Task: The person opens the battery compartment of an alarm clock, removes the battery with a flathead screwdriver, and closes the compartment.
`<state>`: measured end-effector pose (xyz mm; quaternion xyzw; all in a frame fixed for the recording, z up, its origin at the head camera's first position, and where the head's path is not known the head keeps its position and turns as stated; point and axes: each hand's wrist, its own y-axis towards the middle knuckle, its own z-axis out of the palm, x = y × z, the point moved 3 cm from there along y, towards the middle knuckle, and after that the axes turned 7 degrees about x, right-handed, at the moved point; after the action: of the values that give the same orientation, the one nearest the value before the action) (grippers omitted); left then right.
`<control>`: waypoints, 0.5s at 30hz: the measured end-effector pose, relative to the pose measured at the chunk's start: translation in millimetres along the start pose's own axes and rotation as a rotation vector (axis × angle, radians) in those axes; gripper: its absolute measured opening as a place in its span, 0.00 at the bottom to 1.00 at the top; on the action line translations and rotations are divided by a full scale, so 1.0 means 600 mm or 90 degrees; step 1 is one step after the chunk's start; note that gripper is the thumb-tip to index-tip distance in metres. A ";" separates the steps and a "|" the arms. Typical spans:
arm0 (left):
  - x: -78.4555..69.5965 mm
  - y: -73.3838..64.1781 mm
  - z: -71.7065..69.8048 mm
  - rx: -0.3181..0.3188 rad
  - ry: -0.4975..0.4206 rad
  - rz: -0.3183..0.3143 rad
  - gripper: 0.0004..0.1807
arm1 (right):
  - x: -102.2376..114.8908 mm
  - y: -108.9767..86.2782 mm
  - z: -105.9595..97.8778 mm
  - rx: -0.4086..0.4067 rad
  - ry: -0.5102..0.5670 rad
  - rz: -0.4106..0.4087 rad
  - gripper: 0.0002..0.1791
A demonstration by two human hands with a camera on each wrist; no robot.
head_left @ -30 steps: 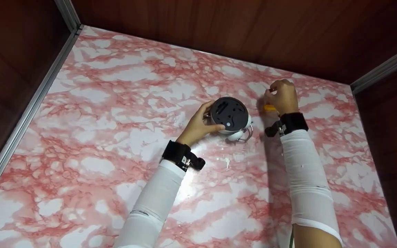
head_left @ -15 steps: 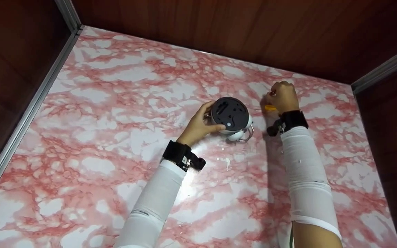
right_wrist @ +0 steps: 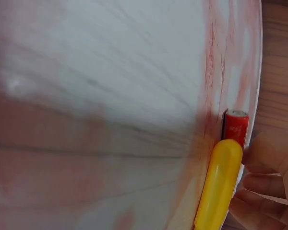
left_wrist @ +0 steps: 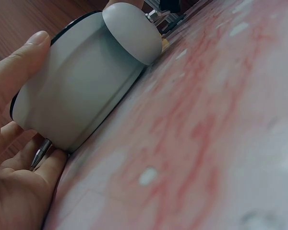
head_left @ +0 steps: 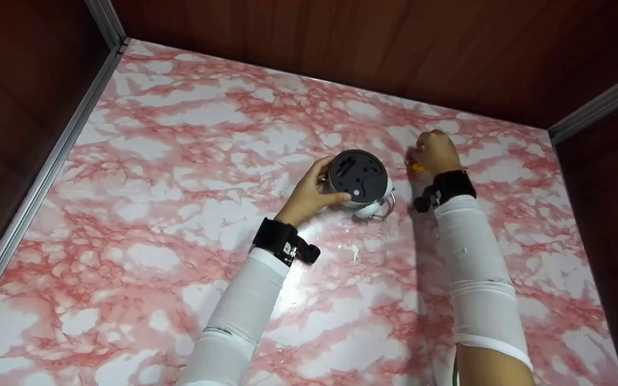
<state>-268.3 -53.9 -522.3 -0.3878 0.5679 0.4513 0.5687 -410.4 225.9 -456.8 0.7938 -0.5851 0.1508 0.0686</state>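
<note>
My left hand (head_left: 307, 199) holds a white twin-bell alarm clock (head_left: 358, 177) with its dark back facing up. The thumb rests on the back's rim and the fingers reach round the side. In the left wrist view, the clock's pale casing (left_wrist: 81, 81) and one bell (left_wrist: 132, 33) stand close over the surface; a metal foot (left_wrist: 41, 152) lies by the fingers. At the right, my right hand (head_left: 438, 153) is down beside a yellow handle-like piece (right_wrist: 220, 184) and a red battery (right_wrist: 236, 127). Its fingertips are partly hidden, so whether they pinch the battery is unclear.
The tabletop (head_left: 142, 257) has a pink and white marbled pattern. Dark wood panels (head_left: 330, 43) rise behind it and at both sides, with metal strips (head_left: 46, 177) along the corners. White flecks (head_left: 353, 252) mark the surface below the clock.
My right hand has lowered slightly toward the yellow piece. A red bit earlier at its fingertips now shows low beside that piece. The left hand and clock have stayed still.
</note>
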 end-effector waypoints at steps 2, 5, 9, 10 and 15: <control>-0.001 0.000 0.001 0.001 -0.007 -0.002 0.50 | 0.004 -0.001 -0.002 0.010 -0.005 -0.003 0.15; -0.001 0.001 0.002 0.002 -0.015 -0.004 0.50 | 0.011 -0.003 -0.008 0.034 -0.007 -0.006 0.16; 0.000 0.001 0.000 0.003 -0.021 -0.005 0.51 | 0.019 -0.005 -0.014 0.088 -0.016 -0.017 0.16; 0.000 0.001 0.000 0.002 -0.019 -0.006 0.51 | 0.021 -0.006 -0.014 0.099 -0.020 -0.022 0.15; 0.001 0.001 0.001 -0.001 -0.013 -0.007 0.51 | 0.029 -0.007 -0.008 0.101 -0.027 -0.050 0.12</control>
<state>-268.5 -53.4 -523.0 -0.3867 0.5593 0.4530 0.5766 -402.4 212.9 -446.4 0.8223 -0.5409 0.1769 -0.0014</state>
